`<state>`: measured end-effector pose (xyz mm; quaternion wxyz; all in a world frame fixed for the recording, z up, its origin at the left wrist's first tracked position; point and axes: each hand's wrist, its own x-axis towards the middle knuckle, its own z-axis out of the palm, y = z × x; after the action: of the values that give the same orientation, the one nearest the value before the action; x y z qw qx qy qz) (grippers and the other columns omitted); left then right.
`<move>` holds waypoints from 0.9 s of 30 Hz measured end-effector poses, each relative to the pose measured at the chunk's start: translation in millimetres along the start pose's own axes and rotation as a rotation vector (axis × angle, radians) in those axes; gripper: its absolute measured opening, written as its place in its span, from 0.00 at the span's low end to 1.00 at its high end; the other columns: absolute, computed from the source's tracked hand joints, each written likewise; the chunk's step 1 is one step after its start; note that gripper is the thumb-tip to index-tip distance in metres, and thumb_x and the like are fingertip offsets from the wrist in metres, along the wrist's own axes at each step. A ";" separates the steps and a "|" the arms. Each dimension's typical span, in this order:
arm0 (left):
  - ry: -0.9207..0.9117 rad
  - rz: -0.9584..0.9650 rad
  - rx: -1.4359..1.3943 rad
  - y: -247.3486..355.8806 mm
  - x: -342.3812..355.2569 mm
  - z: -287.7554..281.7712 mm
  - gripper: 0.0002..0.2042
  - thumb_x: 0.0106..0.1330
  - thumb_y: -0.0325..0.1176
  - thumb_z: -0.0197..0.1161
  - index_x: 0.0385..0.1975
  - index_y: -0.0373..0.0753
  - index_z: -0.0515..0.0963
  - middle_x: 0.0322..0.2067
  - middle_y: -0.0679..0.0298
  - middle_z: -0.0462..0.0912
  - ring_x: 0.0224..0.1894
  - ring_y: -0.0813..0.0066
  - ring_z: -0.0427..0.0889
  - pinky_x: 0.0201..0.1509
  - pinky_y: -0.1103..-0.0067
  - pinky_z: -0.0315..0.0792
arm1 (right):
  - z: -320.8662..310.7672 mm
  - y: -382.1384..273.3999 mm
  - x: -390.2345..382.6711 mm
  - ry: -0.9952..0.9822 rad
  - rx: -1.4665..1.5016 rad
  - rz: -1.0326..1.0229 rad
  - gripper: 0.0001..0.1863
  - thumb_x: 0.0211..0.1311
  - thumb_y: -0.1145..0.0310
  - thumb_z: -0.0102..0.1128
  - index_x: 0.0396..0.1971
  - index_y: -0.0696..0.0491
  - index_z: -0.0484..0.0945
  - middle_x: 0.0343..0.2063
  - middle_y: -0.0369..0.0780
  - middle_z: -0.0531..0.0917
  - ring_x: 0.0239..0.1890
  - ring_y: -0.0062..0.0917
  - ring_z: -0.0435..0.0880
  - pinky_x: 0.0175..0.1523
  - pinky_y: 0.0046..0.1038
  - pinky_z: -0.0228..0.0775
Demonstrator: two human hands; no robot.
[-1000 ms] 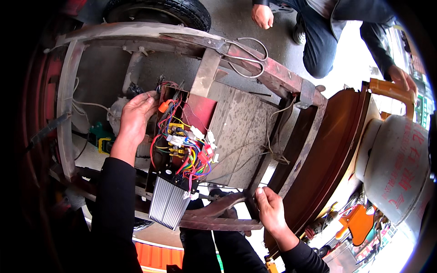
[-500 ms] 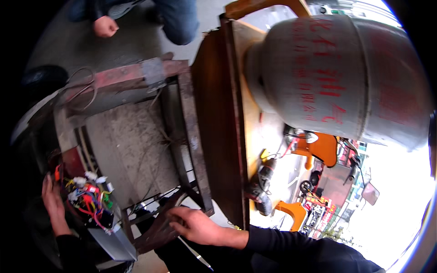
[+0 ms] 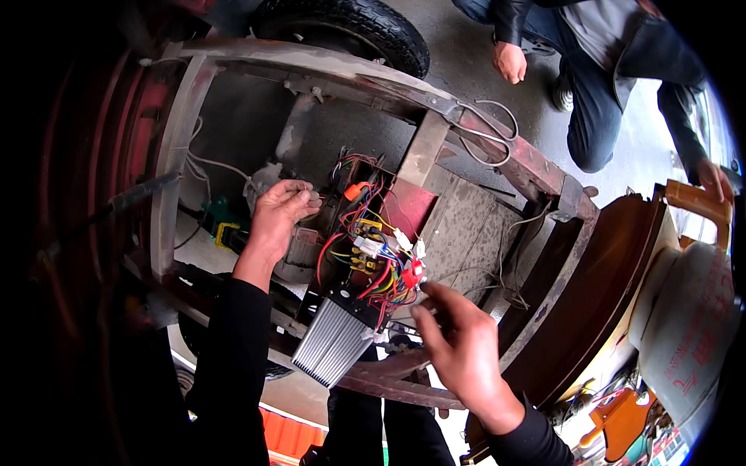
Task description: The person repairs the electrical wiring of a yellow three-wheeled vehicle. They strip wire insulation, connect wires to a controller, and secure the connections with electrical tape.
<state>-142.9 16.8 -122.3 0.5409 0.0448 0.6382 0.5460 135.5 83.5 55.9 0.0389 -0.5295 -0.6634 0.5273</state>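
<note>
A finned silver metal box (image 3: 334,342), like a motor controller, rests tilted in the rusty frame. From its upper end spreads a tangle of coloured wires with white connectors (image 3: 369,247), a red connector (image 3: 413,273) and an orange plug (image 3: 356,190). Left of the wires, my left hand (image 3: 273,225) is closed in a pinch; whatever sits at its fingertips is too small to name. Just right of the red connector is my right hand (image 3: 466,353), its thumb and forefinger apart and nothing visible between them.
The metal frame (image 3: 167,163) surrounds the work, with a board (image 3: 466,225) inside it. A tyre (image 3: 388,35) lies beyond. At the right stand a wooden table (image 3: 598,272) and a grey gas cylinder (image 3: 691,326). Another person's hand (image 3: 510,62) is at the far side.
My view has swung left, bringing the frame and wires to the middle. My left hand now pinches beside the wires; my right hand has moved up close to the connectors.
</note>
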 end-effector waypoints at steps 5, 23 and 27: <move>-0.016 -0.049 0.010 -1.4 -5.1 -8.5 0.05 0.67 0.25 0.61 0.40 0.36 0.78 0.37 0.62 0.83 0.40 0.70 0.84 0.48 0.74 0.79 | 32.0 -5.6 19.7 -0.055 -0.162 -0.166 0.09 0.59 0.69 0.63 0.37 0.57 0.80 0.30 0.47 0.82 0.31 0.46 0.81 0.36 0.40 0.74; -0.075 -0.079 0.159 4.7 27.6 16.6 0.15 0.67 0.27 0.59 0.52 0.30 0.75 0.46 0.53 0.81 0.48 0.65 0.82 0.55 0.71 0.76 | 31.0 6.9 -4.8 0.029 0.136 0.060 0.13 0.60 0.75 0.65 0.43 0.61 0.76 0.31 0.41 0.83 0.30 0.22 0.83 0.36 0.23 0.75; 0.010 -0.071 0.190 1.0 26.0 6.2 0.19 0.66 0.24 0.59 0.57 0.30 0.71 0.49 0.53 0.79 0.48 0.66 0.81 0.51 0.72 0.77 | 23.5 4.0 -18.1 -0.088 0.094 0.118 0.08 0.61 0.73 0.64 0.37 0.61 0.78 0.26 0.40 0.84 0.27 0.19 0.83 0.33 0.22 0.74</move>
<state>-149.6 38.0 -137.2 0.5500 0.0706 0.6909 0.4639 131.8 54.1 51.8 0.0036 -0.5415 -0.6066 0.5821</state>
